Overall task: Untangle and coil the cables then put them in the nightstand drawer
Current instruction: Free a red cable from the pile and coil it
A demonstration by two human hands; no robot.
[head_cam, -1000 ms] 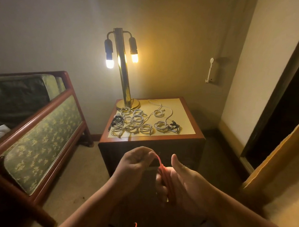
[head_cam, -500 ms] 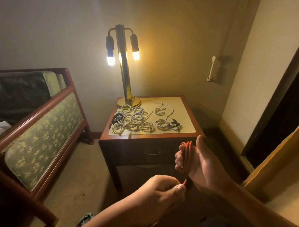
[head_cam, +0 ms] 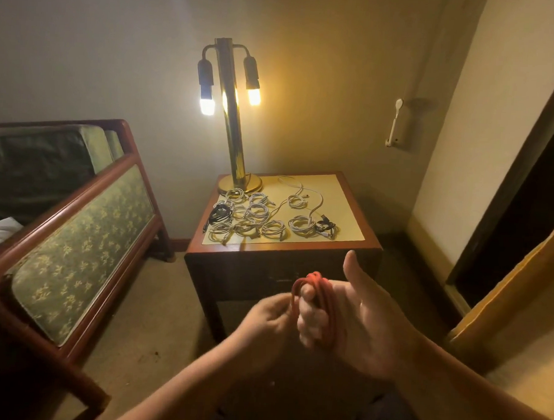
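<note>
Most cables (head_cam: 256,212) already lie coiled on the bench (head_cam: 348,217), one white lead (head_cam: 316,199) loose, while my left hand (head_cam: 264,317) pinches the red cable (head_cam: 317,280) wound round my right hand (head_cam: 359,327), drawer (head_cam: 282,281) seemingly unopened.

One cam only, head-worn, wide-angle, facing fwd & down into a room corner. Left hand (head_cam: 264,317) & right hand (head_cam: 359,324) sit close, lower centre. Brown wooden nightstand w/ yellow top (head_cam: 283,246) stands just beyond, tall brass lamp (head_cam: 232,138) at its back-left.
</note>
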